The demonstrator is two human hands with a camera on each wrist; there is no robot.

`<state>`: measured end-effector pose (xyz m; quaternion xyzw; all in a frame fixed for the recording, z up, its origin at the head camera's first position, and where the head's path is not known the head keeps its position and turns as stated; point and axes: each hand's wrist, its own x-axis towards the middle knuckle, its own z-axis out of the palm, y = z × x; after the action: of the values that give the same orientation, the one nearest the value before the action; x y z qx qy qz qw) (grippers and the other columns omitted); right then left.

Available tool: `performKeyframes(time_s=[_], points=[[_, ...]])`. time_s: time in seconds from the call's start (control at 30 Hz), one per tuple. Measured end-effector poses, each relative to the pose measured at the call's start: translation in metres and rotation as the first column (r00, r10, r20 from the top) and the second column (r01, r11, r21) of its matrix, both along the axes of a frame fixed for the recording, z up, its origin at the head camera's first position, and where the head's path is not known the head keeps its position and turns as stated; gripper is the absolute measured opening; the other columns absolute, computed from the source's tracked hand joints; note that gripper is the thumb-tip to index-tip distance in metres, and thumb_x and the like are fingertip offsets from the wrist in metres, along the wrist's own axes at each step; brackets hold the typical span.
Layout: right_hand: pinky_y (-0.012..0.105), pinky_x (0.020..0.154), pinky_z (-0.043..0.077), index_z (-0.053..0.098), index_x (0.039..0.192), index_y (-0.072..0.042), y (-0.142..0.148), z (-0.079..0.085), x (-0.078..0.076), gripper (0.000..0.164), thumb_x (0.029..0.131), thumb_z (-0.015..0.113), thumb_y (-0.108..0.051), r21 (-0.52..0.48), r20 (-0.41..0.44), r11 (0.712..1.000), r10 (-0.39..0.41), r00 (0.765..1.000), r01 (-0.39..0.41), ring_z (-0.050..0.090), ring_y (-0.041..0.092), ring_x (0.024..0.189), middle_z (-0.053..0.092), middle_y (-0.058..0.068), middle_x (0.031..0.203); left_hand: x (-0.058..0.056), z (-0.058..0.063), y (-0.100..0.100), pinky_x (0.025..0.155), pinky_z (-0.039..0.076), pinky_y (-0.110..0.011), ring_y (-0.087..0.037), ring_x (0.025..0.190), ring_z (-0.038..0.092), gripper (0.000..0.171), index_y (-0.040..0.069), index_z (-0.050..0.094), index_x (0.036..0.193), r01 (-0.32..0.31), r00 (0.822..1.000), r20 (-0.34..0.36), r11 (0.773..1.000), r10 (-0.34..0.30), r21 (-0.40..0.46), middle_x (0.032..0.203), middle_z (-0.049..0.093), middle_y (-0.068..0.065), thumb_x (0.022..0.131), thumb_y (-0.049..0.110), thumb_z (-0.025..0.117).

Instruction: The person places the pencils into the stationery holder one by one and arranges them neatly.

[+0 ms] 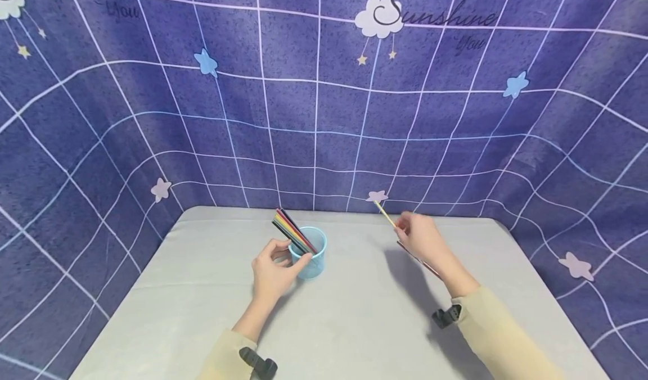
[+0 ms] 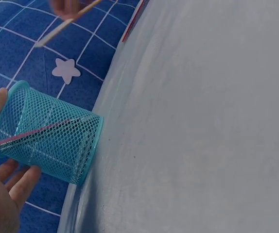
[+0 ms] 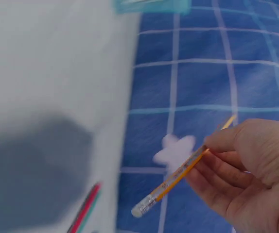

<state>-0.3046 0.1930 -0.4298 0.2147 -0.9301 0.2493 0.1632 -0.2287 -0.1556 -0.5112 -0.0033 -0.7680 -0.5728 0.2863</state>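
Note:
A light-blue mesh pencil cup (image 1: 310,268) stands on the table, with several coloured pencils (image 1: 291,231) leaning out to its left. My left hand (image 1: 275,270) grips the cup around its side, thumb near the rim. In the left wrist view the mesh cup (image 2: 57,136) shows a red and a dark pencil through its wall. Off to the right, my right hand (image 1: 422,236) pinches a yellow pencil (image 1: 385,213) above the table. Its white eraser end (image 3: 138,210) points away from the fingers in the right wrist view.
Red and dark pencils (image 1: 419,259) lie on the grey-white table (image 1: 344,318) beneath my right hand, partly hidden by it; one edge looks green in the right wrist view. A blue gridded cloth (image 1: 334,110) hangs around the table's back and sides.

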Motion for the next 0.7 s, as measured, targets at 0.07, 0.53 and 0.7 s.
performKeyframes(time_s=[0.07,0.53,0.7], points=[[0.041,0.069,0.066,0.072,0.091,-0.005,-0.014,0.012,0.000,0.005,0.095,0.071,-0.006,-0.065,-0.010,0.998,0.012,1.000,-0.012,0.072,0.019,0.071,0.076,0.006,0.079,0.000,0.000,-0.001,0.082,0.071,-0.046,-0.031,0.098,0.080,0.048,0.006,0.072,0.103,0.001,1.000,-0.004,1.000,-0.001,-0.004,0.104,0.081,-0.014,0.071,0.024,0.102],[0.030,0.080,0.071,0.064,0.102,-0.004,-0.093,0.057,0.006,0.009,0.097,0.071,-0.004,-0.407,-0.140,0.894,0.142,0.980,-0.188,0.077,0.024,0.089,0.076,0.010,0.093,0.002,0.000,-0.002,0.082,0.072,-0.043,-0.030,0.099,0.080,0.049,0.005,0.072,0.103,0.002,1.000,0.016,1.000,-0.002,-0.009,0.104,0.081,-0.013,0.071,0.025,0.102],[0.031,0.082,0.071,0.062,0.103,-0.003,-0.115,0.057,0.008,0.010,0.097,0.070,-0.001,-0.473,-0.127,0.839,0.236,0.963,-0.268,0.079,0.029,0.097,0.077,0.013,0.098,0.001,0.001,-0.002,0.080,0.072,-0.039,-0.030,0.099,0.080,0.049,0.004,0.072,0.104,0.001,1.000,0.004,1.000,0.000,-0.019,0.105,0.081,-0.014,0.072,0.026,0.102]])
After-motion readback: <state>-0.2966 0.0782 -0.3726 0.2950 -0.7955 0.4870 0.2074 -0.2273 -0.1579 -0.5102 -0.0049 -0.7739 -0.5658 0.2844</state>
